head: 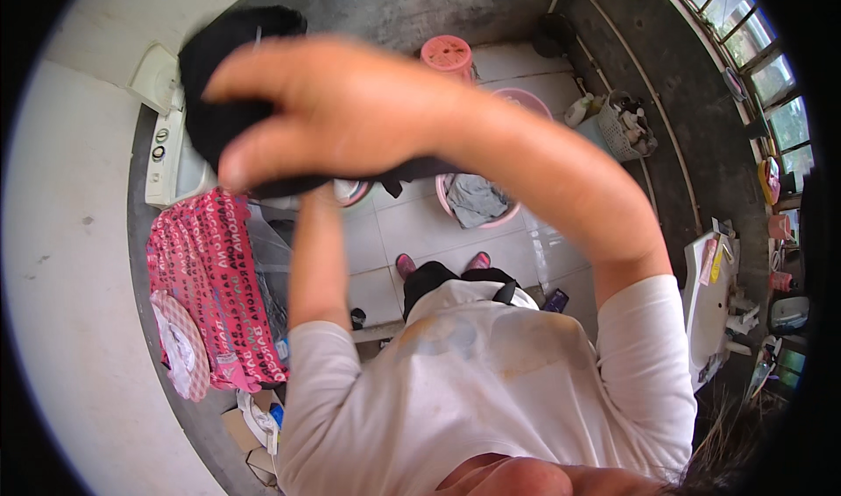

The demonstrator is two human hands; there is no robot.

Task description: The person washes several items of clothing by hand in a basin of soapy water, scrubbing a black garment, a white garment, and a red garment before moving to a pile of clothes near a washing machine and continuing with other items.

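My right hand [328,112] reaches across to the upper left, blurred and close to the camera. Its thumb and fingers are apart over a black garment [205,125]; I cannot tell if they grip it. The garment is bunched up, and a dark strip of cloth runs below the hand towards the right. My left forearm [318,259] rises towards the same cloth, with the hand itself hidden behind the garment and my right hand. Just left of the garment is a white washing machine [156,177] with knobs on its panel and a raised lid [152,79].
A pink printed cover [204,286] lies at the left, with a checked, frilled cloth item [190,338] on it. Grey cloth [474,200] fills a pink basin [441,197] on the tiled floor [387,230]. Beyond are a pink stool [447,53] and a bottle basket [616,128]. A sink [703,305] stands right.
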